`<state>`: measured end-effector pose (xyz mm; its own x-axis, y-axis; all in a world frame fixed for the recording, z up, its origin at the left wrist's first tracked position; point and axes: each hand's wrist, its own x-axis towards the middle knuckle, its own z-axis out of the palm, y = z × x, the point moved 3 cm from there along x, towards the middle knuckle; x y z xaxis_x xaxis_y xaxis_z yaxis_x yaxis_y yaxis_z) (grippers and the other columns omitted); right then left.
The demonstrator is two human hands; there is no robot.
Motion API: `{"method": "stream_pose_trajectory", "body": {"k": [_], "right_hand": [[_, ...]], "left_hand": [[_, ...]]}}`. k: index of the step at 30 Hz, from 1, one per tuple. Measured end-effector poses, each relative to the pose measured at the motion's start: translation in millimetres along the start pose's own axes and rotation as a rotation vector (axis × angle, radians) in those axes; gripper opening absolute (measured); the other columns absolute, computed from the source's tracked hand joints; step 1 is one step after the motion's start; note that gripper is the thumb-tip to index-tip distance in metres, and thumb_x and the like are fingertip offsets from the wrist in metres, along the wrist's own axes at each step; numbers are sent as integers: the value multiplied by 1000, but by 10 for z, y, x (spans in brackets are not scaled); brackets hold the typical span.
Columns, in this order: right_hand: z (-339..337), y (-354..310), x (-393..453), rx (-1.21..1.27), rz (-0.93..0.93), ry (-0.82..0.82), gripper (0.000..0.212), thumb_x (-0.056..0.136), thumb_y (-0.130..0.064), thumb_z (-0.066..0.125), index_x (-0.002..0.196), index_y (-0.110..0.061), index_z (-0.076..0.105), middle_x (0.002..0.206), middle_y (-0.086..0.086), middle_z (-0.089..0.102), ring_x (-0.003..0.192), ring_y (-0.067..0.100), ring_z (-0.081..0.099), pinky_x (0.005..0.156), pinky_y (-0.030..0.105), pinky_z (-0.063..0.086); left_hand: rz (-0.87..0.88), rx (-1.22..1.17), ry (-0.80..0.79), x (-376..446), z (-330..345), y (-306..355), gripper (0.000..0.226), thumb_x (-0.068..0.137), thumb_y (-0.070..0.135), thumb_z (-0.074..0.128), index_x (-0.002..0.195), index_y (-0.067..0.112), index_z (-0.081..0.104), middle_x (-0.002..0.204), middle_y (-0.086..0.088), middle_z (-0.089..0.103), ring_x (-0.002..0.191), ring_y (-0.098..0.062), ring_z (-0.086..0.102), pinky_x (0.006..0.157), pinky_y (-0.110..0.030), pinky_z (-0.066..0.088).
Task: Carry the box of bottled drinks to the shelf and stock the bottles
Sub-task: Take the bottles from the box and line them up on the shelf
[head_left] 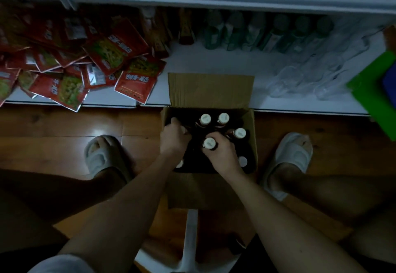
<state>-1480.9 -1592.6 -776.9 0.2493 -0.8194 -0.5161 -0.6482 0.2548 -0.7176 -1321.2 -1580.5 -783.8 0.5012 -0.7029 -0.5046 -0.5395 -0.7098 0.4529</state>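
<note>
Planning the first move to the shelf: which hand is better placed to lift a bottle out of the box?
The right hand. It is closed around the neck of a white-capped bottle near the middle of the box. The left hand reaches into the box's left side, and its grip is hidden.

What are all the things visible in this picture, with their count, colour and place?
cardboard box: one, brown, open, on the floor before the shelf
capped bottles: at least five white caps visible, dark glass, inside the box
snack packets: many, red, piled at the shelf's left
green bottles: several, at the shelf's back
clear bottles: several, lying at the shelf's right
shelf: one, white
green board: one, far right
slippers: two, pale, on the feet
left hand: inside the box, grip unclear
right hand: grip around one bottle's neck
</note>
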Motion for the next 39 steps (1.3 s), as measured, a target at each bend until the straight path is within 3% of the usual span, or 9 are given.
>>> {"method": "stream_pose_trajectory", "body": {"k": [5, 9, 13, 17, 21, 24, 29, 35, 39], "right_hand": [[-350, -303, 16, 155, 5, -39, 29, 77, -11, 74, 100, -25, 67, 97, -7, 68, 100, 19, 65, 87, 41, 56], [-675, -659, -103, 229, -20, -30, 24, 81, -6, 73, 102, -12, 64, 96, 9, 70, 76, 19, 67, 71, 35, 58], [-903, -960, -319, 316, -99, 5, 20, 81, -11, 75, 90, -20, 60, 92, 5, 70, 58, 6, 63, 54, 20, 51], [-1119, -1234, -496, 372, -172, 59, 18, 78, -19, 78, 91, -25, 66, 91, -7, 73, 78, 1, 67, 69, 16, 52], [-1317, -1513, -631, 448, -232, 145, 22, 76, -22, 80, 94, -20, 68, 90, -7, 72, 85, 5, 67, 79, 27, 55], [-1451, -1766, -714, 389, -308, 175, 23, 72, -26, 82, 89, -22, 66, 86, -8, 72, 79, 1, 67, 75, 22, 53], [-1594, -2138, -820, 311, -424, 258, 34, 69, -30, 84, 87, -13, 61, 79, -10, 67, 69, -5, 62, 62, 16, 48], [-1830, -2525, -887, 288, -521, 315, 36, 72, -34, 82, 84, -11, 57, 73, -7, 62, 61, -3, 58, 56, 15, 44], [-2053, -2903, -909, 290, -574, 346, 42, 72, -37, 80, 89, -7, 57, 78, -3, 66, 69, 7, 63, 60, 21, 48]], "left_hand": [[54, -182, 31, -70, -364, 77, 45, 75, 28, 76, 113, 13, 57, 108, -10, 69, 101, -29, 64, 79, -33, 50], [142, -295, 54, -267, -735, 170, 39, 76, 27, 76, 107, 15, 57, 101, -2, 67, 94, -19, 64, 78, -33, 54], [256, -394, 99, -456, -1103, 348, 32, 76, 24, 79, 100, 12, 60, 94, 1, 66, 89, -16, 64, 71, -23, 50], [386, -470, 73, -625, -1424, 532, 30, 81, 23, 76, 107, 15, 64, 96, 3, 69, 88, -8, 65, 69, -16, 47], [472, -556, 94, -833, -1733, 734, 21, 87, 25, 70, 105, 16, 67, 93, 4, 70, 83, -1, 64, 70, -13, 51], [497, -586, 95, -929, -1936, 854, 24, 85, 31, 71, 103, 15, 69, 91, 3, 72, 82, -5, 66, 70, -20, 51], [535, -614, 96, -1038, -2290, 1049, 21, 85, 30, 72, 96, 15, 65, 87, -3, 68, 76, -10, 65, 55, -12, 48], [624, -541, 96, -1122, -2748, 1332, 23, 86, 39, 68, 99, 20, 66, 90, 3, 74, 81, -9, 69, 63, -19, 49], [668, -600, 117, -1121, -3125, 1615, 26, 87, 36, 67, 103, 16, 66, 90, -1, 74, 84, -13, 70, 67, -23, 56]]}}
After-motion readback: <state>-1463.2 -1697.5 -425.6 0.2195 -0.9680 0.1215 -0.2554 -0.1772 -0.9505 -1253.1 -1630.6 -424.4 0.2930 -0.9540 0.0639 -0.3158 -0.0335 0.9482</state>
